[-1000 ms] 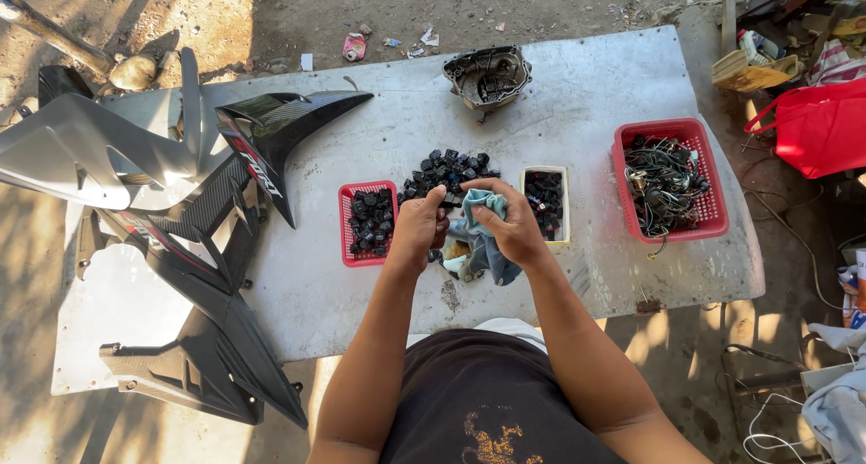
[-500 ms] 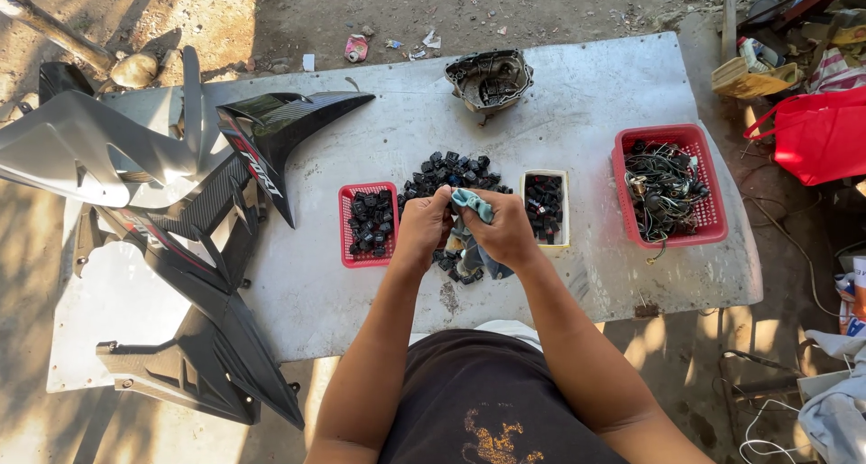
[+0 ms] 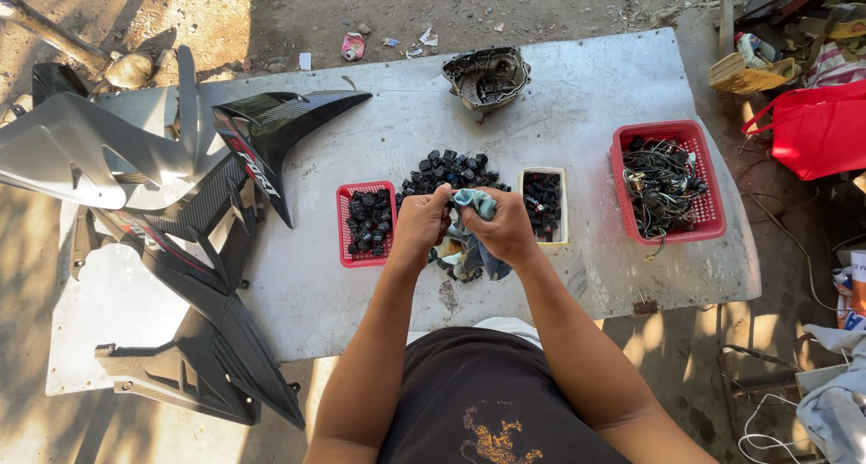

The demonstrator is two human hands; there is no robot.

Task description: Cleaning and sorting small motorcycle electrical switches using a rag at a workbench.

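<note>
My left hand (image 3: 420, 222) and my right hand (image 3: 505, 227) are close together over the middle of a grey metal table (image 3: 586, 85). Both grip a blue-grey cloth (image 3: 475, 248) that hangs down between them. Whatever small part may be wrapped inside the cloth is hidden. Just beyond my hands lies a loose pile of small black parts (image 3: 451, 168). A small red basket of black parts (image 3: 365, 222) stands left of my hands, and a white box of black parts (image 3: 544, 201) stands to the right.
A larger red basket (image 3: 667, 183) of wires and parts sits at the right. A dark engine cover (image 3: 485, 76) lies at the far edge. Black and grey motorcycle fairing panels (image 3: 180, 202) cover the left side. A red bag (image 3: 816, 128) lies on the ground right.
My hands stay together over the cloth and have turned it slightly between them; the cloth now bunches higher between my fingers. Nothing else on the table has moved.
</note>
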